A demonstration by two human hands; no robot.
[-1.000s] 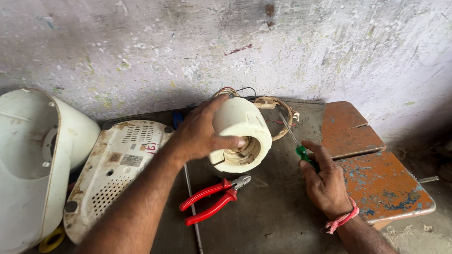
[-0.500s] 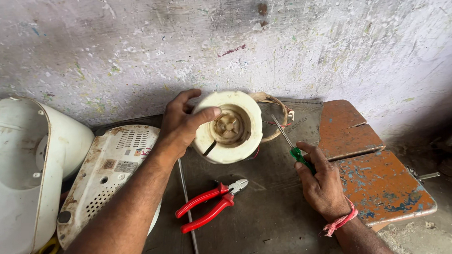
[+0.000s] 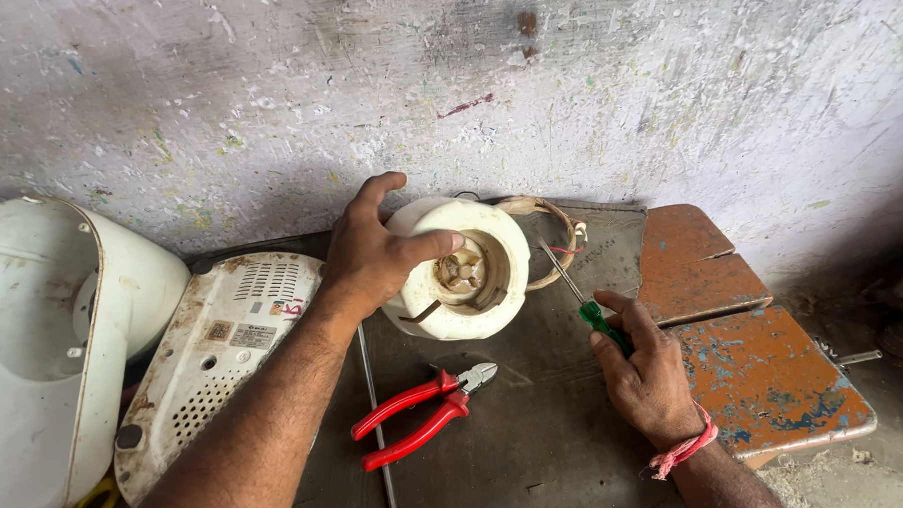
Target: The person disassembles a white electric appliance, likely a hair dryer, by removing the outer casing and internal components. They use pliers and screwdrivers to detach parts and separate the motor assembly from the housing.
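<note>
Left hand [image 3: 372,262] grips the white motor housing [image 3: 462,274], tilted on the worktop [image 3: 538,431] by the wall, open end facing me. Right hand [image 3: 646,377] is closed on a green screwdriver [image 3: 585,301], tip just beside the housing rim. Red pliers [image 3: 422,410] lie below the housing, untouched.

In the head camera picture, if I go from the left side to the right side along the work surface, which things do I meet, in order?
White curved housing → white vented cover plate → left hand gripping the round cream motor casing → green-handled screwdriver in the right hand → rusty orange metal plates.
</note>
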